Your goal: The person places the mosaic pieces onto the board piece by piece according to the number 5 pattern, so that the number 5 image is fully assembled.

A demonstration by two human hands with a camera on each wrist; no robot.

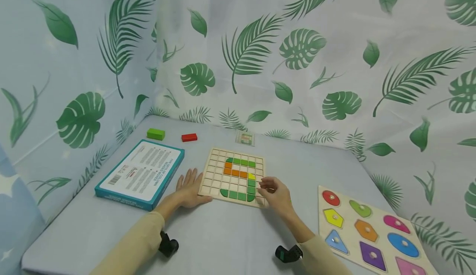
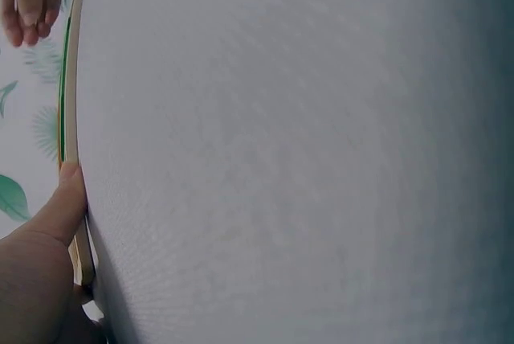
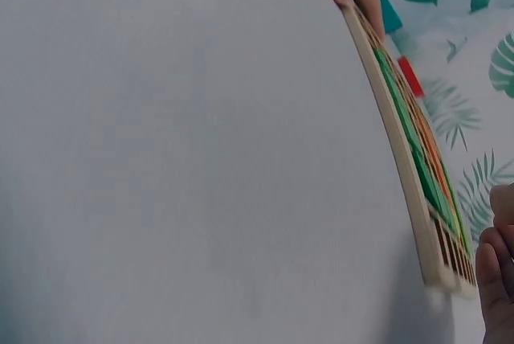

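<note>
Both hands bracketed the stiff, light wooden grid board (image 1: 232,176) on the table (image 1: 223,233): left hand (image 1: 189,190) flat, steadying its edge, right hand (image 1: 274,192) seemingly pinching a small tile

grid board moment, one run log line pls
left hand flat, steadying grid board edge | right hand fingers curled at board's right edge by yellow tile | grip contents unclear

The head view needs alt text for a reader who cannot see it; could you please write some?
A person's left hand rests flat against a wooden grid board of green, orange and yellow tiles, while the right hand pinches at its right edge.
</note>
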